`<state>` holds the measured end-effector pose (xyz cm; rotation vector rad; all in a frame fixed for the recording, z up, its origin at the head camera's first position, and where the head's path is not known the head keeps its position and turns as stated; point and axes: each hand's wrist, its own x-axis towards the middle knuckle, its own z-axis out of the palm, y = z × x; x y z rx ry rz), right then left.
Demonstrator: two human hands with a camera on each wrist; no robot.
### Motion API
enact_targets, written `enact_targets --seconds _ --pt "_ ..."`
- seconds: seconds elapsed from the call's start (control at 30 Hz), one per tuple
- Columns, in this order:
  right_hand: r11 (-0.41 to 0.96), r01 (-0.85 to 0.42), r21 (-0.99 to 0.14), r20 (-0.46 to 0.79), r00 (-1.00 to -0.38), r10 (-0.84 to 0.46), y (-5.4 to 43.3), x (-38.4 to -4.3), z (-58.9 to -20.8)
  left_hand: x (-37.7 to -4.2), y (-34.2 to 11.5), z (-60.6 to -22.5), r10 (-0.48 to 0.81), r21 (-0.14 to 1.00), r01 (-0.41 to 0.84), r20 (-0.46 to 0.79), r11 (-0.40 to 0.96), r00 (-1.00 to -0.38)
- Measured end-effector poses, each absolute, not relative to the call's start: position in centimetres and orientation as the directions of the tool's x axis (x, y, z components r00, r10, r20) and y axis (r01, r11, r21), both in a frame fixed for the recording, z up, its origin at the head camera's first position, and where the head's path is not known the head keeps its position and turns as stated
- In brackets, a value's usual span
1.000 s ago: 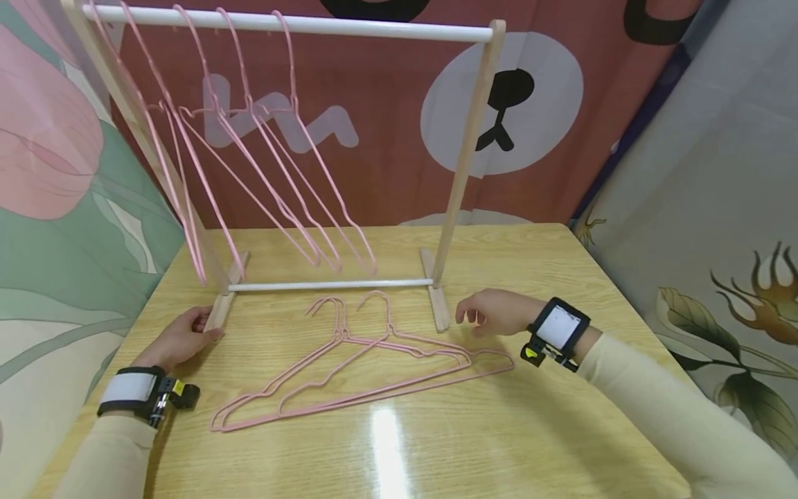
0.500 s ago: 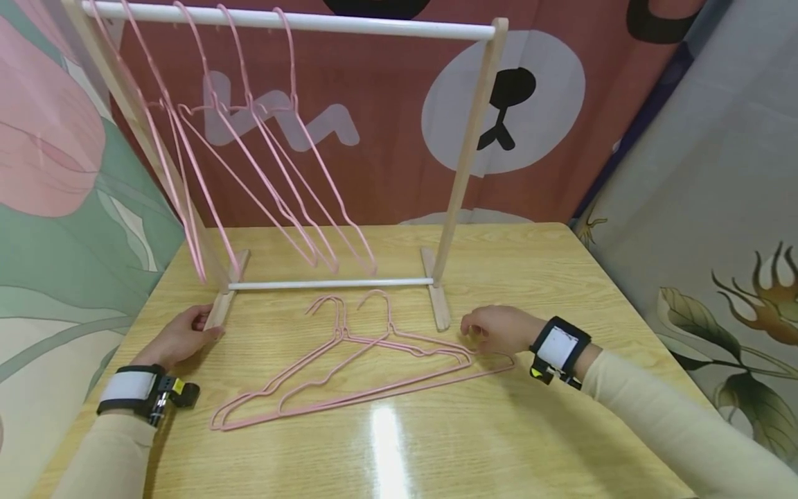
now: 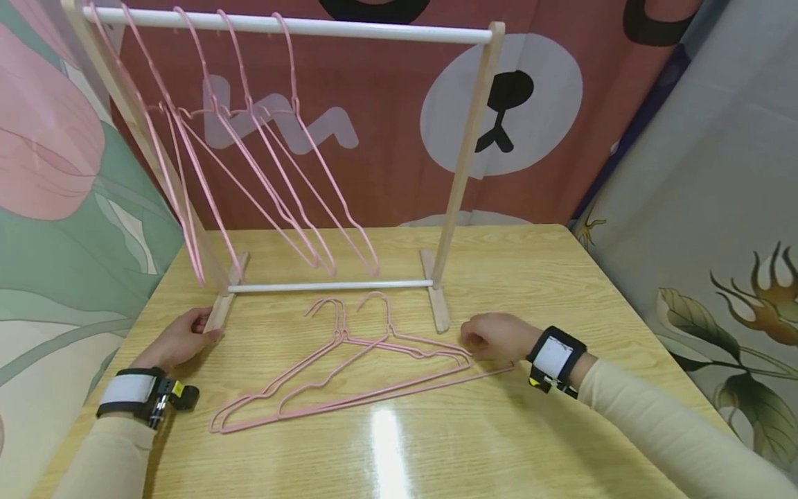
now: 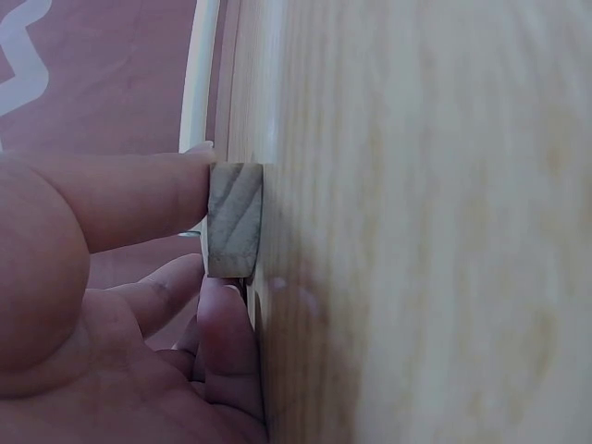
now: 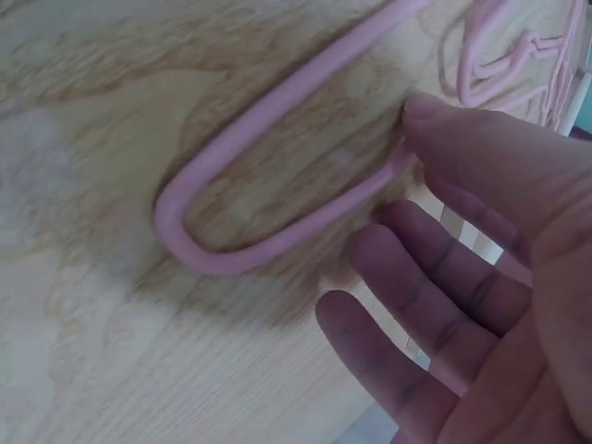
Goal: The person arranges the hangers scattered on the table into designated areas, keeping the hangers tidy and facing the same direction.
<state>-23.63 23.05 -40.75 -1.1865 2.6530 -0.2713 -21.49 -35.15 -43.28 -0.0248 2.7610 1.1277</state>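
My left hand (image 3: 181,339) pinches the front end of the wooden foot (image 4: 236,218) of a clothes rack, thumb on one side and fingers on the other. At the right, my right hand (image 3: 501,334) is low over the table with its thumb and index finger at the upper wire of a pink hanger (image 5: 169,217), pinching it near its rounded end. The other fingers are loosely bent. This hanger lies overlapping other pink hangers (image 3: 305,362) flat in front of the rack, hooks toward the rack. The right hand hides part of its shoulder in the head view.
The rack's white top rail (image 3: 386,29) carries several pink hangers (image 3: 291,62), bunched toward its left half. A lower white bar (image 3: 330,285) joins the feet. The right foot (image 3: 439,308) stands near my right hand. Printed curtains surround the wooden table (image 3: 499,443).
My right hand has moved down and slightly forward onto the hanger's right end, and its thumb and index finger have come together there. The left hand stays on the rack's foot.
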Motion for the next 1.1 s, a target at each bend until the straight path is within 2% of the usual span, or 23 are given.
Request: enact_targets --seconds 0.73,1.1 --pt "0.667 -0.680 -0.304 -0.167 -0.652 -0.740 22.71 -23.68 -41.20 -21.42 -35.10 -43.38 0.047 0.694 -0.058 -0.132 0.718 -0.990" --pt "0.665 -0.622 -0.414 -0.220 -0.641 -0.736 23.06 -23.79 -40.51 -21.44 -35.14 -43.37 0.050 0.693 -0.055 -0.131 0.718 -0.990"
